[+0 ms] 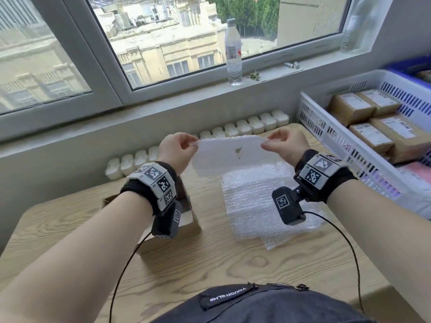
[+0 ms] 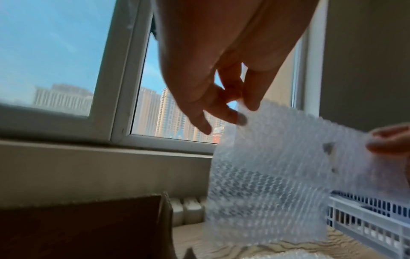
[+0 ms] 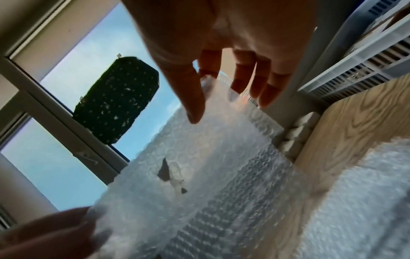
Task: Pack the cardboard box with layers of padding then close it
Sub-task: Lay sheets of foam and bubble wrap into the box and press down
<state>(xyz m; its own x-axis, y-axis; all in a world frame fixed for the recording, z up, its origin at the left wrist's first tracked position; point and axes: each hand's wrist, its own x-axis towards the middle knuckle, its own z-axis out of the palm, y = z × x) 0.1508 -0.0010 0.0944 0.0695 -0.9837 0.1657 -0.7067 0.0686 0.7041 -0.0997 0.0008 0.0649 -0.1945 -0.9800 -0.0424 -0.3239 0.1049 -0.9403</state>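
Observation:
A sheet of clear bubble wrap (image 1: 231, 155) hangs in the air above the table, stretched between both hands; it has a small dark tear near its middle. My left hand (image 1: 179, 145) pinches its top left corner, my right hand (image 1: 284, 143) its top right corner. In the left wrist view the sheet (image 2: 277, 175) hangs from the pinching left hand (image 2: 241, 112). The right wrist view shows the sheet (image 3: 199, 166) under the right hand (image 3: 204, 87). The open cardboard box (image 1: 186, 220) stands on the table under my left forearm, largely hidden. A stack of bubble wrap sheets (image 1: 256, 201) lies below the held sheet.
A white slotted basket (image 1: 326, 136) with several labelled brown parcels stands at the right. A row of white radiator sections (image 1: 245, 127) runs behind the wooden table (image 1: 233, 264). A water bottle (image 1: 233, 52) stands on the windowsill. Cables trail from both wrist cameras.

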